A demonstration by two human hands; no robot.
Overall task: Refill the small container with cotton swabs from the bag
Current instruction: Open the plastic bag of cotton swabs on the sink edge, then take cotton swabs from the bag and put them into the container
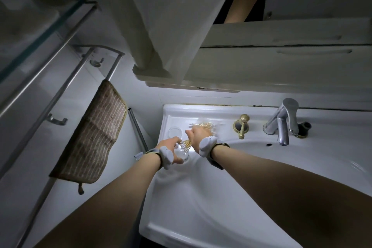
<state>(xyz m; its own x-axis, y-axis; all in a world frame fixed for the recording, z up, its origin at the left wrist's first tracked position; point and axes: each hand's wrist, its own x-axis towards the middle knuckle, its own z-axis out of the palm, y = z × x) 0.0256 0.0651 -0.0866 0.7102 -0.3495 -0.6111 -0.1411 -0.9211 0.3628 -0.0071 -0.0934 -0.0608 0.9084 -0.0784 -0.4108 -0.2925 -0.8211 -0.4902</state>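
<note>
Left hand [171,147] grips the container [182,153] on the sink [201,197] rim to steady it, while right hand [198,134] pinches a bunch of swabs [186,144] into its mouth, bag [203,126] lying just behind.

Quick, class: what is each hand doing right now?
Left hand: grips the small clear container.
Right hand: holds a bunch of cotton swabs, tips at the container's mouth.
</note>
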